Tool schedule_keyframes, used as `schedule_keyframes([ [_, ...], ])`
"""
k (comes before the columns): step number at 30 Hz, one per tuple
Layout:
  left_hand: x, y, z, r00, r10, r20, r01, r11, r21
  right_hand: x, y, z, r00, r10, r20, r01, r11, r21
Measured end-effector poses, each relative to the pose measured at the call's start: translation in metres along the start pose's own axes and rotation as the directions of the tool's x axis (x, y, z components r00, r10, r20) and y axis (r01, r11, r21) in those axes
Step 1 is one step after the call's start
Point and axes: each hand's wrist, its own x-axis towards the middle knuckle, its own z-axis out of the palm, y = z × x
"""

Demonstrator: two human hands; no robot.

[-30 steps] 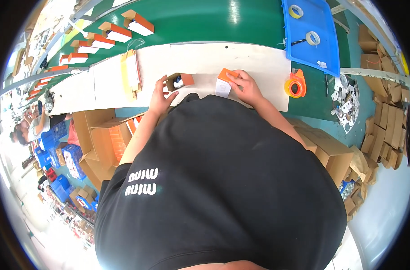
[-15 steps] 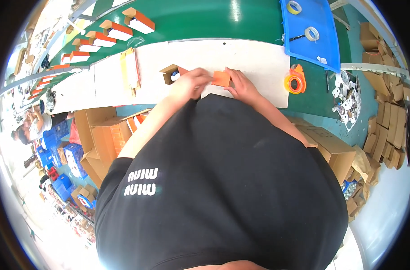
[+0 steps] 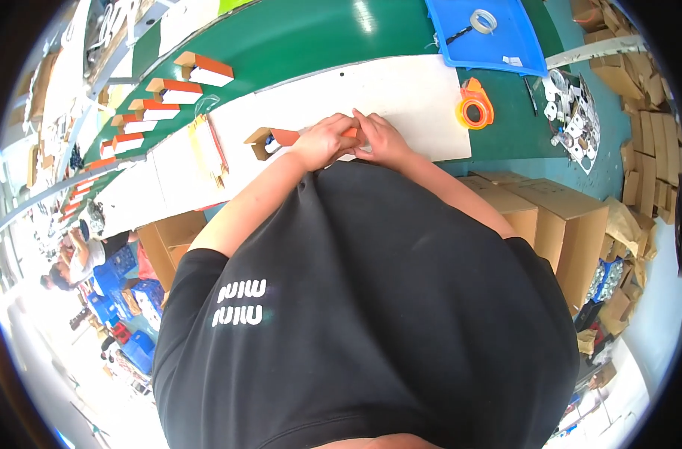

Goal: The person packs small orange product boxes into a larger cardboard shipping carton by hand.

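Both hands meet at the near edge of the white board (image 3: 416,97). Left hand (image 3: 322,141) & right hand (image 3: 382,138) now pressed together, fingers closed on a small orange piece (image 3: 350,132), mostly hidden. 1 s ago they were apart, each at its own item. Open orange-and-brown box (image 3: 270,139) sits just left of left hand, untouched now. Orange tape dispenser (image 3: 474,105) unmoved, to the right.

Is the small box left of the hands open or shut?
Open: the small box lies on the white board with its brown flap out and dark inside showing.
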Motion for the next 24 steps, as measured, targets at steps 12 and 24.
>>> schedule_keyframes([
  [12,0.000,0.002,0.010,0.974,-0.220,-0.058,0.210,0.968,-0.141,-0.003,0.006,0.005,0.996,0.061,-0.070,-0.049,0.987,0.156],
  [24,0.000,-0.005,0.020,0.947,-0.319,-0.046,0.312,0.943,-0.111,-0.011,0.012,-0.003,0.998,0.051,0.042,-0.058,0.979,0.196],
])
